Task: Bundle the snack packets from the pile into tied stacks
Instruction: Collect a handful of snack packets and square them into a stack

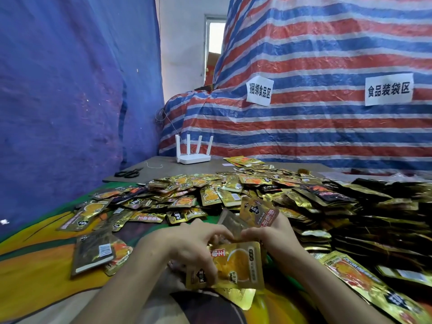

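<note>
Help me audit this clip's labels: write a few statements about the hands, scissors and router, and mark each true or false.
1. The left hand and the right hand both hold the packet stack. True.
2. The router has four antennas raised. True.
3. The scissors lie on the packet stack. False: they lie on the grey board, left of the router.
4. The tarp behind the router is plain green. False: it is striped red, white and blue.
</note>
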Demonstrator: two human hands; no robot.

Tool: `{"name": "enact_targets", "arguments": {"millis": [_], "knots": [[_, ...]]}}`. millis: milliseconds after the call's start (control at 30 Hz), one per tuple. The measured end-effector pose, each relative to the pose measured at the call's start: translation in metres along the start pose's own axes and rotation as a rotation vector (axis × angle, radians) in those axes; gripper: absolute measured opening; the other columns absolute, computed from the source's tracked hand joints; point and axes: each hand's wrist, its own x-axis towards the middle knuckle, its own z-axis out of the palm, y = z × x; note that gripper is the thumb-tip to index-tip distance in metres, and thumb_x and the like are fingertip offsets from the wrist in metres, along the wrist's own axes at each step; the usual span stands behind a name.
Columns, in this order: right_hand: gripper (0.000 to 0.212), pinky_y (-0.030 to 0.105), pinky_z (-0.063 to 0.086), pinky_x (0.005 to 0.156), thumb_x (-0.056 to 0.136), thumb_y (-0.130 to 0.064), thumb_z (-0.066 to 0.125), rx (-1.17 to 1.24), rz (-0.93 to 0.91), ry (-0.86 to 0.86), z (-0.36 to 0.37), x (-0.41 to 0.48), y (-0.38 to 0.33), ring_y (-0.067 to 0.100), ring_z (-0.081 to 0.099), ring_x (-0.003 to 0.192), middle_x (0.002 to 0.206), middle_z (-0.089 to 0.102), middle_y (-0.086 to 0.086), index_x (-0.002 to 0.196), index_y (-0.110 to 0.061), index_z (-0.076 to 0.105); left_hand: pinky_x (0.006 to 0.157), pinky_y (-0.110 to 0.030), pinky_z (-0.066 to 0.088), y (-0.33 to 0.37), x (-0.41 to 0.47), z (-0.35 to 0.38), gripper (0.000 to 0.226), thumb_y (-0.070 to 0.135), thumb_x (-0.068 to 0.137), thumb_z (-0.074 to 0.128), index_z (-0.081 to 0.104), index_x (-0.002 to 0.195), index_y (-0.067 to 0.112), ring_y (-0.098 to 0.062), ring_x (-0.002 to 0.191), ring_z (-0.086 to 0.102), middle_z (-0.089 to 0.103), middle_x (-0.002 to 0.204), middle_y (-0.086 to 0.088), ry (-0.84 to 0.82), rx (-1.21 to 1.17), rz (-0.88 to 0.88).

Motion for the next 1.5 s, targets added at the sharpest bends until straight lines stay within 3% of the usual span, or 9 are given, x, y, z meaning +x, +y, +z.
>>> {"name": "enact_targets", "arguments": {"millis": [67, 133, 300, 567, 900, 1033, 1167, 1367, 1500], "knots": [[0.025, 0.039, 0.059, 0.065, 0.074, 0.008, 0.08, 0.082, 0.012, 0.102, 0.001, 0.002, 0.002, 0.029, 0.076, 0.075, 0.085, 0.077, 0.013, 0.093, -0.003, 0.069, 0.082, -0.023, 0.051, -0.002, -0.002, -0.002, 0.07, 0.036, 0.071, 0.09, 0.057, 0.134, 0.03, -0.017, 0.102, 0.057, 0.055, 0.123, 0.004, 0.035, -0.003, -0.005], [0.022, 0.043, 0.059, 0.068, 0.074, 0.008, 0.079, 0.15, 0.027, 0.206, -0.001, 0.004, 0.004, 0.032, 0.076, 0.075, 0.083, 0.077, 0.013, 0.092, -0.003, 0.07, 0.074, -0.029, 0.055, -0.007, -0.005, -0.003, 0.054, 0.036, 0.072, 0.09, 0.067, 0.117, 0.018, -0.02, 0.097, 0.064, 0.067, 0.112, 0.001, 0.095, -0.075, 0.013], [0.021, 0.036, 0.057, 0.063, 0.077, 0.003, 0.08, 0.202, 0.042, 0.286, -0.006, 0.006, 0.008, 0.028, 0.077, 0.073, 0.081, 0.078, 0.01, 0.094, 0.0, 0.069, 0.064, -0.011, 0.046, -0.017, -0.006, -0.003, 0.025, 0.032, 0.075, 0.089, 0.069, 0.091, 0.031, 0.006, 0.079, 0.065, 0.069, 0.087, 0.019, 0.242, -0.245, 0.049], [0.021, 0.045, 0.061, 0.074, 0.081, -0.004, 0.081, 0.135, -0.028, 0.305, 0.0, 0.003, 0.004, 0.026, 0.077, 0.081, 0.086, 0.078, 0.007, 0.099, -0.008, 0.071, 0.086, -0.044, 0.058, -0.028, 0.0, -0.008, 0.027, 0.016, 0.08, 0.083, 0.067, 0.102, 0.015, -0.017, 0.09, 0.07, 0.071, 0.098, -0.003, 0.452, -0.371, -0.028], [0.029, 0.036, 0.058, 0.076, 0.085, -0.006, 0.078, 0.107, -0.095, 0.392, 0.0, 0.002, 0.001, 0.022, 0.072, 0.092, 0.099, 0.074, 0.006, 0.113, -0.007, 0.067, 0.086, -0.046, 0.054, -0.037, 0.013, 0.003, 0.025, 0.02, 0.093, 0.068, 0.057, 0.114, 0.027, -0.027, 0.097, 0.063, 0.067, 0.1, 0.002, 0.96, -0.149, -0.161], [0.023, 0.034, 0.055, 0.073, 0.087, -0.008, 0.077, 0.028, -0.094, 0.352, 0.003, 0.001, 0.002, 0.017, 0.069, 0.089, 0.095, 0.071, 0.001, 0.097, -0.023, 0.063, 0.08, -0.041, 0.051, -0.033, 0.012, 0.004, 0.018, 0.024, 0.083, 0.067, 0.057, 0.098, 0.026, -0.026, 0.09, 0.06, 0.063, 0.091, 0.001, 0.84, -0.051, -0.121], [0.023, 0.031, 0.053, 0.068, 0.086, -0.008, 0.077, -0.034, -0.144, 0.37, 0.004, 0.0, 0.002, 0.015, 0.069, 0.084, 0.09, 0.071, -0.001, 0.093, -0.024, 0.062, 0.056, -0.022, 0.047, -0.01, 0.021, 0.016, 0.015, 0.023, 0.076, 0.072, 0.059, 0.08, 0.022, -0.002, 0.063, 0.062, 0.063, 0.074, 0.006, 0.606, -0.364, -0.05], [0.022, 0.048, 0.062, 0.079, 0.086, -0.009, 0.078, 0.259, -0.021, 0.375, 0.005, -0.002, -0.004, 0.032, 0.075, 0.089, 0.095, 0.076, 0.014, 0.105, -0.004, 0.07, 0.081, -0.04, 0.057, 0.014, 0.043, 0.042, 0.011, 0.012, 0.085, 0.071, 0.073, 0.095, 0.007, -0.026, 0.092, 0.068, 0.075, 0.098, -0.011, 0.442, -1.129, -0.125], [0.017, 0.05, 0.061, 0.081, 0.089, -0.015, 0.076, 0.193, -0.052, 0.217, 0.012, -0.01, -0.01, 0.034, 0.075, 0.088, 0.092, 0.077, 0.015, 0.1, -0.002, 0.072, 0.095, -0.052, 0.056, 0.025, 0.044, 0.047, 0.032, 0.003, 0.086, 0.072, 0.07, 0.118, 0.007, -0.036, 0.109, 0.069, 0.075, 0.111, -0.017, 0.401, -1.476, -0.077]]}}
